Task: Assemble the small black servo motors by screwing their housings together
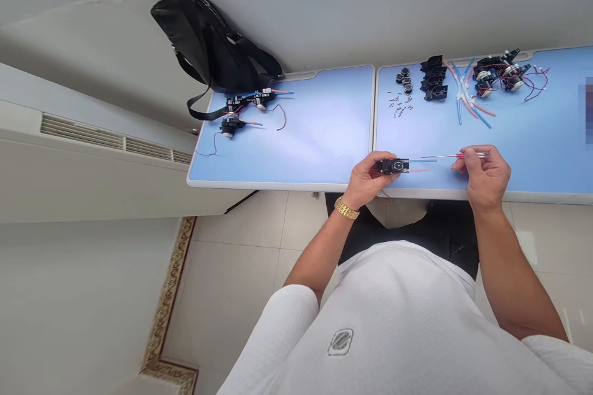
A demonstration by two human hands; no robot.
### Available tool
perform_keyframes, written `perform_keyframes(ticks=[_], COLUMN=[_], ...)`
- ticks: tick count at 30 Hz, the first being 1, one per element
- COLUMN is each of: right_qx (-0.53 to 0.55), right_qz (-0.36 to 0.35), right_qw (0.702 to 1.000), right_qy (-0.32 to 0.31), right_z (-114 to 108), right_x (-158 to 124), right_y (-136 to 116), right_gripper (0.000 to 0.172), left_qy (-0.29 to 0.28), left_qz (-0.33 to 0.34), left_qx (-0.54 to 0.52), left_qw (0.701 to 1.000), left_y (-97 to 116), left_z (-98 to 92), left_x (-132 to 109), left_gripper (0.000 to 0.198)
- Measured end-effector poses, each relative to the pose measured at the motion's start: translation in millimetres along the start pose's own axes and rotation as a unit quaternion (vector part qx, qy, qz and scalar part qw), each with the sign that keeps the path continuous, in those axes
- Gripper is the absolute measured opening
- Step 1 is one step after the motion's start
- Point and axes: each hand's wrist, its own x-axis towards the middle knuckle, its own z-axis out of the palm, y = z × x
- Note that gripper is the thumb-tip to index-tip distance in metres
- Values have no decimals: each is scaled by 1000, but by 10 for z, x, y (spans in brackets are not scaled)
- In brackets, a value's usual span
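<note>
Left hand [368,180] gripping a black wired module [391,166], six o'clock on the blue worktop [324,136]; right hand [486,178] pinching a red-handled screwdriver [463,155], three o'clock from the module.

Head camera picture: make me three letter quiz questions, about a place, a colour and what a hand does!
1. Where is the black bag? A on the lap; B past the blue desk's left end; C in a hand.
2. What colour is the small screwdriver's handle? A red; B green; C yellow.
3. What is the left hand doing? A lying empty; B touching the bag; C gripping a black part.

1 B: it sits beyond that end.
2 A: the handle shows red.
3 C: fingers wrap it.
</note>
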Motion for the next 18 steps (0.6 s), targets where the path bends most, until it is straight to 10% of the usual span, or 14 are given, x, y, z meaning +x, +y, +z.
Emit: perform_keyframes(ticks=[10,18], right_qx=[-17,2], right_qz=[6,25], right_qw=[1000,999], right_qy=[-1,21], right_z=[3,13], right_x=[-9,-6], right_y=[-12,-62], right_gripper=[45,25], left_qy=[17,22], left_qz=[-26,-202], left_qx=[11,-117], left_qw=[999,972], left_y=[38,136], left_z=[-5,-71], left_x=[-31,-7], left_gripper=[43,71])
